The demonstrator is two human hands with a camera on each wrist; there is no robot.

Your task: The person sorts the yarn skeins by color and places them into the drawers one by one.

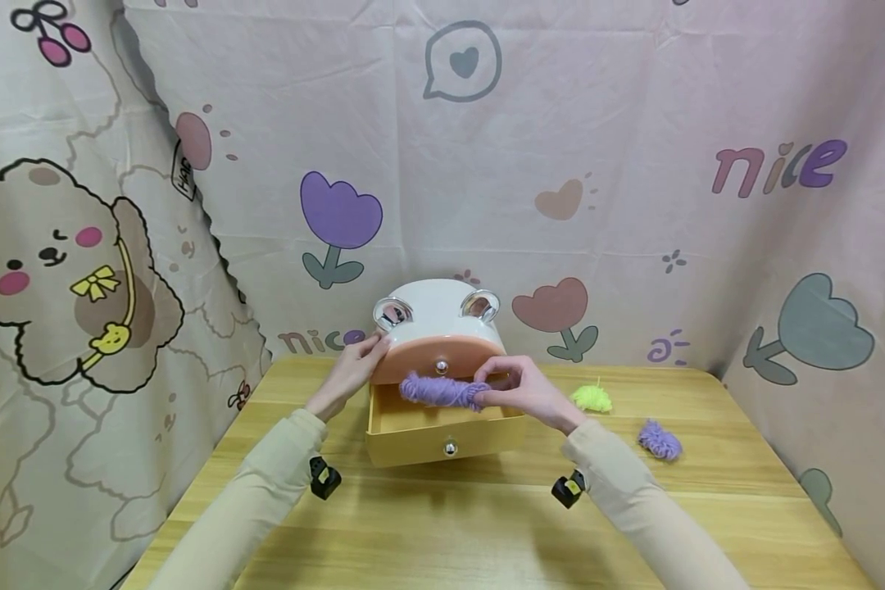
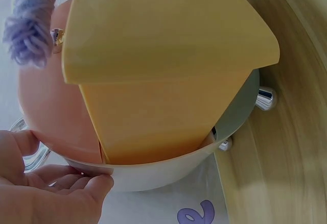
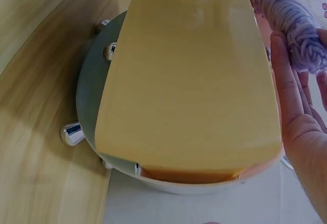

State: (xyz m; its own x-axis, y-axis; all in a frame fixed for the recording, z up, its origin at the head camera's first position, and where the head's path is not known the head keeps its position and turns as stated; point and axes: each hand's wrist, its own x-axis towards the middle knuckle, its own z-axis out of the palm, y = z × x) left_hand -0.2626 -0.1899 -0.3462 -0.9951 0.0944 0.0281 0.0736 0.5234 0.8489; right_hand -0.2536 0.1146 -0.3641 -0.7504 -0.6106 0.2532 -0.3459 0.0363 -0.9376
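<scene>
A small storage box (image 1: 438,310) with a white rounded shell and silver ear-like rings stands at the back of the table. Its yellow lower drawer (image 1: 410,448) is pulled out, while the orange upper drawer (image 1: 413,358) sits closed. My left hand (image 1: 351,375) grips the shell's left side, thumb and fingers around the rim (image 2: 153,175) in the left wrist view. Between the thumb and fingers of my right hand (image 1: 528,395) is a purple yarn skein (image 1: 437,391), held by its right end above the open drawer.
To the right on the wooden table (image 1: 442,533) lie a yellow-green yarn bundle (image 1: 592,398) and another purple yarn bundle (image 1: 660,440). A printed curtain (image 1: 442,164) hangs behind the table and along both sides.
</scene>
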